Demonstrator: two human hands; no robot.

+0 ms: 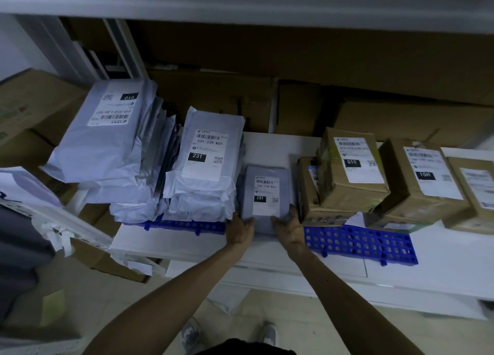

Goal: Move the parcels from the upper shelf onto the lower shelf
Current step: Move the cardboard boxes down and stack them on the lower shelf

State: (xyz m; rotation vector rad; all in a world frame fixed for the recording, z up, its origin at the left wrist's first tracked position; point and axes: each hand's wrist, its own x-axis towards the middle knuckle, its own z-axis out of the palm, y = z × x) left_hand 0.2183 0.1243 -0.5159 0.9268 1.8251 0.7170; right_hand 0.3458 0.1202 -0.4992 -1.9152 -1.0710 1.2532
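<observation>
Both hands (240, 230) (290, 227) gripping grey parcel (266, 191), label 231-239-K01, 231

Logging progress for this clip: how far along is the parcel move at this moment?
Well under way, it seems. Done: the lower shelf already carries stacks of grey mailer bags and cardboard boxes. In hand: left hand and right hand grip the near edge of a small grey parcel labelled 231, placed in the gap between them. Left: cannot tell; the upper shelf's top is out of view.
</observation>
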